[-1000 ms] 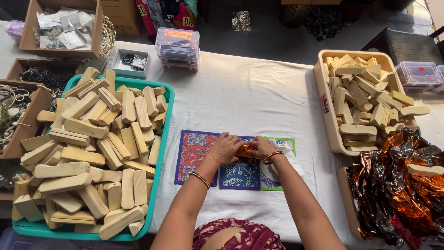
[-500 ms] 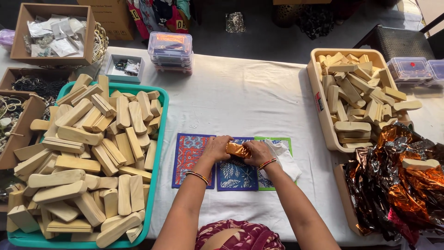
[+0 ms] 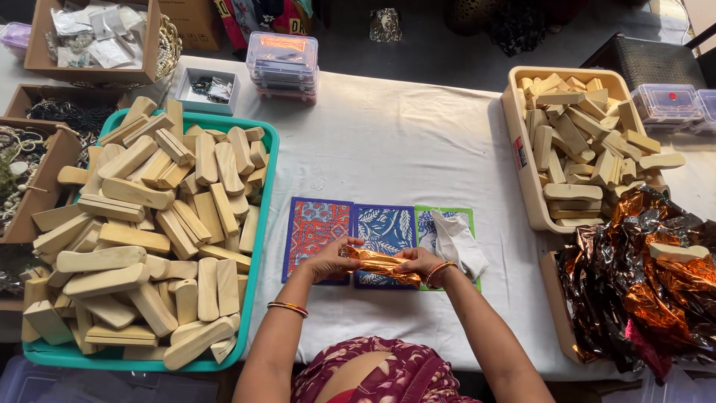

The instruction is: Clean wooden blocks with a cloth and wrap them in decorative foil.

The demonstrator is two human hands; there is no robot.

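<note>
**Orange foil bundle, both hands on it, mid-table**

Holding a long orange foil-wrapped piece [image 3: 380, 264] crosswise, just above the row of patterned cloth mats [image 3: 384, 233] on the white table [image 3: 395, 149]. Left hand [image 3: 328, 257] clenched on the left end, right hand [image 3: 419, 261] pinching the right end, so both grips closed on the same bundle. Looks stiff inside, probably one of those pale wooden blocks, going by the shape. Foil itself thin, crinkly and shiny, likely slippery and easy to tear or dent, so best held at the ends over the solid core rather than by loose foil. Probably light enough for fingertips alone.

Around it: teal tray [image 3: 270, 142] heaped with wooden blocks on the left, beige tub [image 3: 516, 127] with more of them on the right, big crumpled pile of copper foil sheets [image 3: 641, 283] at the right edge. White crumpled cloth [image 3: 456, 239] lying on the green mat, just beside the right hand. Clear plastic boxes [image 3: 282, 66] and cardboard boxes [image 3: 149, 45] of small bits along the far side.
</note>
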